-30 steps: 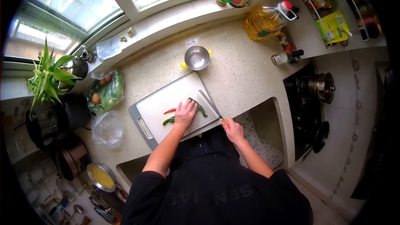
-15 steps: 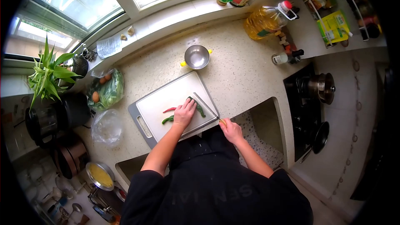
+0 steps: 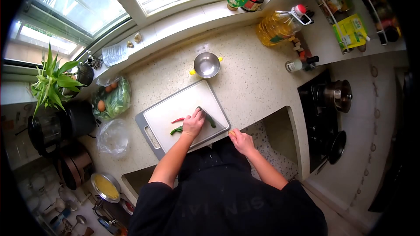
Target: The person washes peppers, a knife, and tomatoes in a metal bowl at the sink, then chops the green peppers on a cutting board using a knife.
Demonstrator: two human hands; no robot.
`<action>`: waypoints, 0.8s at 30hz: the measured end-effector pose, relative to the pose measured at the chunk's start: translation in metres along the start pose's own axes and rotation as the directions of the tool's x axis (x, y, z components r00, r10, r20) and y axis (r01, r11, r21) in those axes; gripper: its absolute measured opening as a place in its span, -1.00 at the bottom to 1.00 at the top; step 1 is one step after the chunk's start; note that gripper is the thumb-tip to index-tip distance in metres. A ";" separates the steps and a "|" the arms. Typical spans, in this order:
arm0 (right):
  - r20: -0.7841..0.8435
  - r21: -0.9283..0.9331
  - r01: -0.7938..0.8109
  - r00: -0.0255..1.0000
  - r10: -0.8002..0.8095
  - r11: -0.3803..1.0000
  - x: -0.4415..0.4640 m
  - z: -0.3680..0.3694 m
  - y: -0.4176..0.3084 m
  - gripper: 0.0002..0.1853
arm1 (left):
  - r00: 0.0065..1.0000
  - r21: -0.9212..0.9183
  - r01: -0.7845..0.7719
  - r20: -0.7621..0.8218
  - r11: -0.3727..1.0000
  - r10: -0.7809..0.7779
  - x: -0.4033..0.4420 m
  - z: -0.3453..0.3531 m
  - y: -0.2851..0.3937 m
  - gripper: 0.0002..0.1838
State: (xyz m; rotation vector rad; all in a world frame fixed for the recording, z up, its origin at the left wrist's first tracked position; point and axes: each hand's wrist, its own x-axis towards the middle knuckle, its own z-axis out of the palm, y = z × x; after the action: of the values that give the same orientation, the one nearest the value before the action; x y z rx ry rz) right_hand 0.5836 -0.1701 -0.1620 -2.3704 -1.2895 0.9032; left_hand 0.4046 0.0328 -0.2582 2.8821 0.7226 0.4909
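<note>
My left hand (image 3: 193, 123) is closed with bent fingers on a green chili pepper (image 3: 211, 121) that lies on the white cutting board (image 3: 166, 105) with a grey edge. My right hand (image 3: 242, 142) grips a knife (image 3: 217, 121) by its light wooden handle. The blade reaches across the board to my left fingertips, over or against the green pepper; whether it is cutting I cannot tell. Left of my left hand lie a red chili pepper (image 3: 178, 120) and another green pepper (image 3: 176, 130).
Behind the board stands a metal bowl (image 3: 206, 65) with yellow handles. To the left are a bag of greens and eggs (image 3: 114, 98) and a crumpled clear bag (image 3: 113, 138). An oil bottle (image 3: 278, 28) stands at back right; a stove (image 3: 321, 122) is at the right, a sink opening (image 3: 280, 140) nearer.
The knife blade has swung toward my left fingertips, and its tip is lower in view. My right hand has shifted slightly left and nearer my body. My left fingers have drawn in a little.
</note>
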 end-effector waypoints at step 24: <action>0.080 -0.044 0.043 0.996 -0.039 0.998 0.005 -0.004 -0.002 -0.66 | 0.997 -0.142 -0.058 0.045 0.988 0.064 0.012 -0.012 -0.011 -0.78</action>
State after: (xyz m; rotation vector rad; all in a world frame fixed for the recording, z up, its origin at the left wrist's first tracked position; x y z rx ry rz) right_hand 0.5867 -0.1649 -0.1600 -2.3550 -1.3979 0.9740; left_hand 0.4060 0.0492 -0.2458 2.7807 0.5696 0.4567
